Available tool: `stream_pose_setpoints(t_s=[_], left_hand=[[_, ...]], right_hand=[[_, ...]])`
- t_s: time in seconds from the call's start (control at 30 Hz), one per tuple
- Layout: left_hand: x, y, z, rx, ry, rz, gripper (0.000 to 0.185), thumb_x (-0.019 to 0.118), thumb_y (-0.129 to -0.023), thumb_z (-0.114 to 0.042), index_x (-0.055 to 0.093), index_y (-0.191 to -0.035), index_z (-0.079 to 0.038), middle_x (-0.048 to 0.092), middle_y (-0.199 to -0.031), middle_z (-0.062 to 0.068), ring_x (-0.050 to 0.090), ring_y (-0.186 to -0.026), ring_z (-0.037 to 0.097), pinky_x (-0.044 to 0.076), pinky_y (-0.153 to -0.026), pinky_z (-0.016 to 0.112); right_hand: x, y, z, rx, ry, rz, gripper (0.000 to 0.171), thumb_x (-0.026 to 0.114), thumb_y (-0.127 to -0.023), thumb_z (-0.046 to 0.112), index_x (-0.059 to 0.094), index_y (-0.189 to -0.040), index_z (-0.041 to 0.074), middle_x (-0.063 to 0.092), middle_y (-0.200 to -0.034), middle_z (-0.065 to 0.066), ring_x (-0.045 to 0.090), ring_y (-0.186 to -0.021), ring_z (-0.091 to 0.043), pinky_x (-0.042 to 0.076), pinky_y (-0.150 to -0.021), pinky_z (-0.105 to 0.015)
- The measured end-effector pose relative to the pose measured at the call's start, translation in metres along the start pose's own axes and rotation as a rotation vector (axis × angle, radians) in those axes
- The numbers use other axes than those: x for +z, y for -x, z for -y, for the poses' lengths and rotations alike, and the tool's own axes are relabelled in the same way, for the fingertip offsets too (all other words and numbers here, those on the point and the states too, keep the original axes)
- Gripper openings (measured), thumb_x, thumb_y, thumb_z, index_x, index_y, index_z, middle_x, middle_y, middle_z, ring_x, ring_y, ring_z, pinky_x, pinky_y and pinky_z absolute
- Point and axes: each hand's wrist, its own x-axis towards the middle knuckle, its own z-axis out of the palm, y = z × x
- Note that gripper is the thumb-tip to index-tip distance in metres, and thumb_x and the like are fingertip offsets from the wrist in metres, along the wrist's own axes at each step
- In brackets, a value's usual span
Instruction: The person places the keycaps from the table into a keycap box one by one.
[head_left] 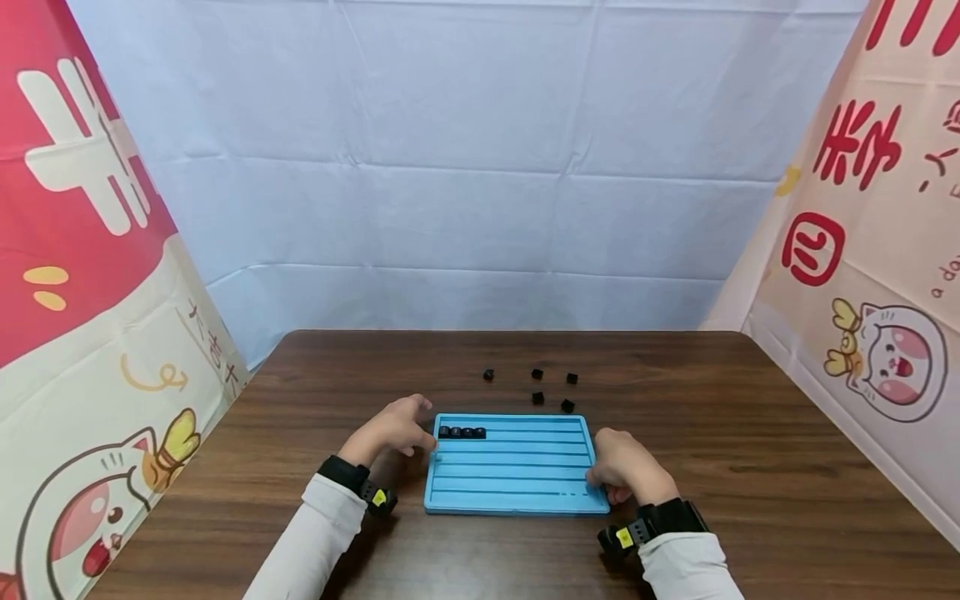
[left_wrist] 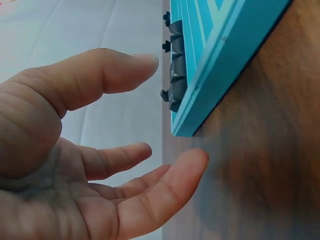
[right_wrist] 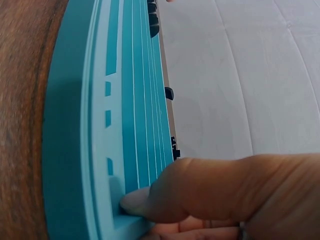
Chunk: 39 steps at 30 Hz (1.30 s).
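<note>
A light blue slotted tray (head_left: 517, 467) lies on the table, with several black keycaps (head_left: 462, 432) side by side in the left end of its far row. My right hand (head_left: 633, 468) grips the tray's right edge. In the right wrist view the thumb (right_wrist: 165, 197) presses on the near corner's rim, and the other fingers are partly hidden below and outside it. Beside the tray's left edge is my left hand (head_left: 390, 432), its fingers spread and loosely bent. The left wrist view shows nothing between the left thumb (left_wrist: 115, 75) and fingers.
Several loose black keycaps (head_left: 537, 398) lie scattered on the wooden table (head_left: 360, 367) beyond the tray. A pale cloth (head_left: 465, 167) hangs behind the table, and printed cloths (head_left: 862, 250) hang at both sides.
</note>
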Motion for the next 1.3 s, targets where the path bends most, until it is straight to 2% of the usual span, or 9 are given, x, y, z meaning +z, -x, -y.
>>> stream_pose_setpoints(t_s=[0.13,0.27,0.57,0.83,1.07,1.3], left_hand=[[0.002,0.002,0.003,-0.027,0.066,-0.009,0.065,0.076,-0.075,-0.005,0.043,-0.131,0.003,0.048,-0.124,0.022,0.059,-0.082,0.023,0.054,-0.060,0.033],[0.003,0.004,0.006,-0.038,0.101,-0.009,0.063,0.076,-0.074,-0.003,0.045,-0.128,0.004,0.049,-0.118,0.022,0.059,-0.078,0.024,0.054,-0.057,0.033],[0.003,0.012,0.008,-0.054,0.089,0.010,0.057,0.075,-0.074,-0.003,0.047,-0.124,0.004,0.053,-0.100,0.016,0.057,-0.072,0.023,0.054,-0.056,0.033],[0.004,0.022,0.001,-0.105,0.091,0.031,0.041,0.070,-0.079,-0.005,0.051,-0.114,0.005,0.057,-0.071,0.014,0.056,-0.057,0.021,0.052,-0.052,0.032],[0.003,0.030,-0.004,-0.115,0.073,0.048,0.024,0.069,-0.080,-0.005,0.052,-0.097,0.002,0.058,-0.071,0.016,0.057,-0.053,0.021,0.052,-0.050,0.031],[0.005,0.032,-0.002,-0.123,0.077,0.093,0.020,0.068,-0.081,-0.006,0.050,-0.088,0.000,0.058,-0.068,0.014,0.060,-0.054,0.022,0.053,-0.049,0.030]], right_hand=[[0.000,0.000,-0.001,0.000,0.010,-0.001,0.015,0.064,-0.079,-0.002,0.059,-0.065,0.001,0.052,-0.045,-0.009,0.052,-0.038,-0.018,0.046,-0.038,-0.028],[0.000,-0.001,-0.002,0.010,0.018,0.006,0.014,0.064,-0.079,-0.002,0.059,-0.066,0.001,0.052,-0.045,-0.009,0.052,-0.038,-0.017,0.046,-0.038,-0.028],[0.001,-0.001,0.001,-0.001,0.005,-0.004,0.015,0.063,-0.079,-0.003,0.059,-0.065,0.000,0.052,-0.044,-0.008,0.052,-0.038,-0.016,0.046,-0.038,-0.028],[-0.001,0.001,0.003,-0.002,-0.002,-0.002,0.013,0.064,-0.079,-0.003,0.059,-0.068,-0.001,0.052,-0.045,-0.009,0.052,-0.038,-0.017,0.047,-0.039,-0.028],[-0.001,0.000,0.003,0.002,-0.007,0.015,0.013,0.063,-0.079,-0.002,0.059,-0.067,0.000,0.053,-0.045,-0.010,0.052,-0.038,-0.017,0.047,-0.039,-0.029],[-0.001,0.001,0.001,0.003,-0.009,0.028,0.016,0.064,-0.080,-0.001,0.059,-0.065,0.000,0.053,-0.045,-0.009,0.052,-0.038,-0.017,0.047,-0.039,-0.029]])
